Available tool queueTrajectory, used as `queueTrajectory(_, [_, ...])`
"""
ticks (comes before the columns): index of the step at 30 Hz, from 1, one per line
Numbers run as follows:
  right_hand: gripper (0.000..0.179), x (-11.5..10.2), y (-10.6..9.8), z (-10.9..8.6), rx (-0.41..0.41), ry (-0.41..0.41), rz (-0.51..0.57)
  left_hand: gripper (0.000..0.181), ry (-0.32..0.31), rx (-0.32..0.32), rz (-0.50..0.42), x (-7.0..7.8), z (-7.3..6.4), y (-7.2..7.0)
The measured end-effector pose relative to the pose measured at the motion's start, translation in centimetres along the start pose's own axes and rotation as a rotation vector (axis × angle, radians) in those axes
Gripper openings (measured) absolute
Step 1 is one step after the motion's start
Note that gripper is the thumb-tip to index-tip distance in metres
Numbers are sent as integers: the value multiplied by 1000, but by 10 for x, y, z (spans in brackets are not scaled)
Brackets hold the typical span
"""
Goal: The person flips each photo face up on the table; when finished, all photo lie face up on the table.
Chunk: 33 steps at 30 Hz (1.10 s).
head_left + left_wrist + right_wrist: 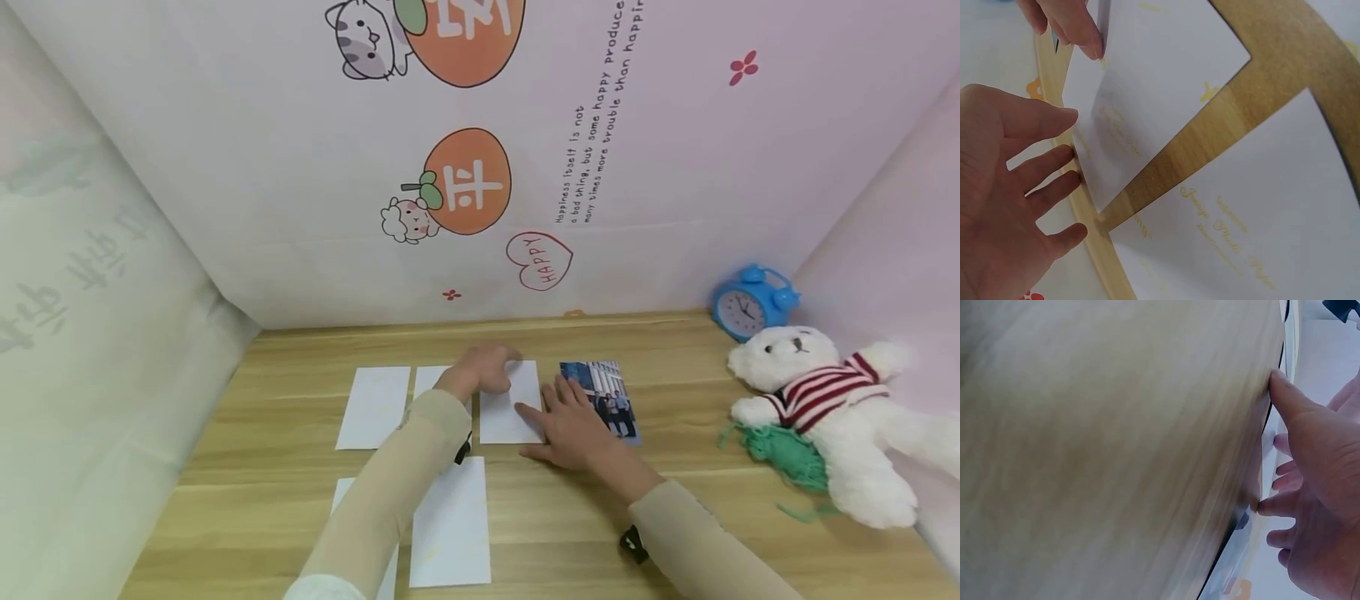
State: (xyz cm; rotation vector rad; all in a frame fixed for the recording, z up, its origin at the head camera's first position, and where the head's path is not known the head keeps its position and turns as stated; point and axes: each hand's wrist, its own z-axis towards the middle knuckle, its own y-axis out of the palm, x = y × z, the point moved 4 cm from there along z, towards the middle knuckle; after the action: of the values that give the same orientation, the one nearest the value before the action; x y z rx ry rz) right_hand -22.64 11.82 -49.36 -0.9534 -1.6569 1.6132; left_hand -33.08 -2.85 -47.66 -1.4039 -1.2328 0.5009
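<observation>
A white photo-paper sheet [510,427], face down, lies on the wooden table in the upper row. My left hand [483,371] is at its far edge; in the left wrist view the thumb [1041,120] and fingers line up along that edge. My right hand [576,429] lies spread at the sheet's right side, with a fingertip on the paper in the left wrist view. Its other fingers overlap a face-up photo [621,408] of people before a building. The right wrist view shows the right thumb [1291,400] at the sheet's near edge.
More white sheets lie to the left [375,404] and nearer [450,533], partly hidden by my left sleeve [397,475]. A blue alarm clock [750,307], a white teddy bear [855,433] and green yarn [787,457] are at the right. A printed backdrop [652,275] stands behind the table.
</observation>
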Motion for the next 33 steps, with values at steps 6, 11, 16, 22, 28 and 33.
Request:
queueTrajectory(6, [58, -1, 1, 0, 55, -19, -43, 64, 6, 2, -22, 4, 0, 2])
queueTrajectory(11, [51, -2, -1, 0, 108, -46, -80, 64, 24, 11, -10, 10, 3, 4])
queueTrajectory(16, [50, -4, -2, 1, 112, -59, -89, 60, -10, 6, 23, 10, 7, 7])
queueTrajectory(22, [50, -6, 1, 4, 79, -39, -67, 58, -58, -23, -7, 11, 8, 6])
queueTrajectory(28, [51, -7, 1, 4, 90, -38, -36, 60, -92, -39, 8, 12, 10, 5])
queueTrajectory(33, [51, -5, 2, 4, 103, -29, -36, 63, -114, -57, 14, 16, 13, 6])
